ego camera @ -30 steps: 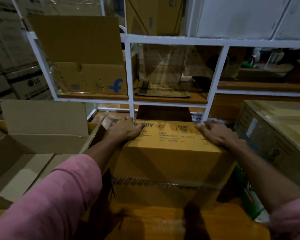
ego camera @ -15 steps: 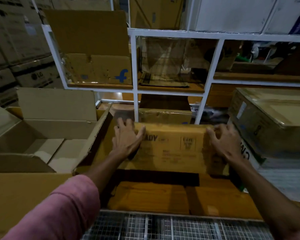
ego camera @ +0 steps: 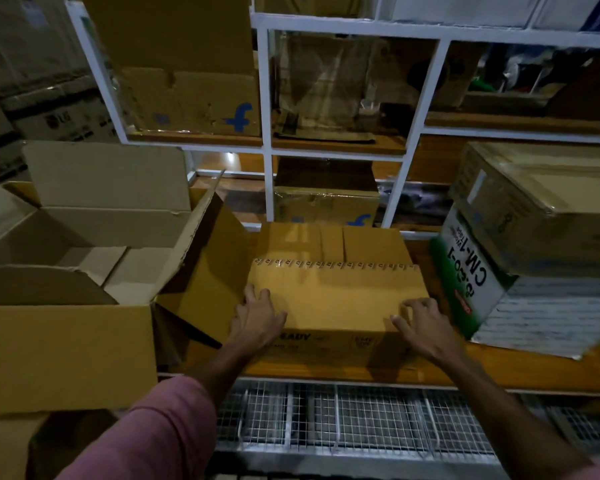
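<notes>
Two hands on one carton, set apart at its near corners. Left hand (ego camera: 257,320) laid over the near-left corner, fingers spread and fairly straight on the top face. Right hand (ego camera: 423,327) on the near-right corner, fingertips bent down onto the top. Neither wrapped round anything, as far as can be told: pressing and steadying, not gripping.

Sealed cardboard box (ego camera: 336,296) resting on the wooden shelf (ego camera: 534,372), mid-scene. Just beside the flap of an open empty carton (ego camera: 84,327) on the left, and near a green-and-white carton (ego camera: 471,282) on the right, itself under another brown box (ego camera: 534,209). White rack frame (ego camera: 267,98) on the far side; wire mesh (ego camera: 361,417) below the shelf's near edge.

Probably stiff and square enough to push or slide without buckling. Smooth board and glossy tape likely slippery under flat palms. Weight not to be judged from looks alone; best treated as moderately heavy. Best hold probably low on the left and right side walls, or under the near bottom edge, never by the tape or flaps. Tight on the left: mind the neighbouring flap when getting fingers round that side.

Plain yellow-brown board, wider than deep, closed on top with a strip of printed tape running left to right. Dark print on the near face, partly covered by the wrists and too blurred to read in full.
</notes>
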Motion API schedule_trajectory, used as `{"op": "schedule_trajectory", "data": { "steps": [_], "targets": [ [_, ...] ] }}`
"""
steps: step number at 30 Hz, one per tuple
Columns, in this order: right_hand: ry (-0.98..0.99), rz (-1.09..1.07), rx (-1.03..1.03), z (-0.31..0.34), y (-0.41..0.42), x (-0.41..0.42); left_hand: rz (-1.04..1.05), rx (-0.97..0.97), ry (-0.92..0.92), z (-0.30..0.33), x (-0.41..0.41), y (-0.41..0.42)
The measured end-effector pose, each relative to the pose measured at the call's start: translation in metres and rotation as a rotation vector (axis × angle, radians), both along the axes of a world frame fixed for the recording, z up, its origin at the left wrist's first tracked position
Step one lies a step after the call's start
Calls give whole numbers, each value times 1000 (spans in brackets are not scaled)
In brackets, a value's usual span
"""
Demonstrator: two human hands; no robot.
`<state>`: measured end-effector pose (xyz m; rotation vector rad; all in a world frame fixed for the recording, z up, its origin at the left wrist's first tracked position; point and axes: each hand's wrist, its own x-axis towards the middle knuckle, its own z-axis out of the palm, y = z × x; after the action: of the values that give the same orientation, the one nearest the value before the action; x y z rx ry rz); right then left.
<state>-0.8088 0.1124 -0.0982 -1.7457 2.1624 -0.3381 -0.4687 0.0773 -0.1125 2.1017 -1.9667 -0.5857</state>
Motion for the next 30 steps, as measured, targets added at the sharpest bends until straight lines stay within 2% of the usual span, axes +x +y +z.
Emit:
{"op": "schedule_trajectory", "data": {
  "steps": [4, 11, 16, 24, 30],
  "targets": [
    [28, 46, 55, -7, -28, -2, -43, 29, -86, 5, -12, -19],
    [58, 43, 118, -23, -79, -12, -18, 148, -108, -10, -15, -68],
    [58, 66, 102, -29, -116, -23, -8, 141, -110, -21, -16, -104],
    [19, 38, 51, -17, -150, -27, -7, -28, -100, -23, -20, -139],
    [48, 41, -164, 40, -180, -36, 41, -185, -145, 37, -32, -157]
  ]
}}
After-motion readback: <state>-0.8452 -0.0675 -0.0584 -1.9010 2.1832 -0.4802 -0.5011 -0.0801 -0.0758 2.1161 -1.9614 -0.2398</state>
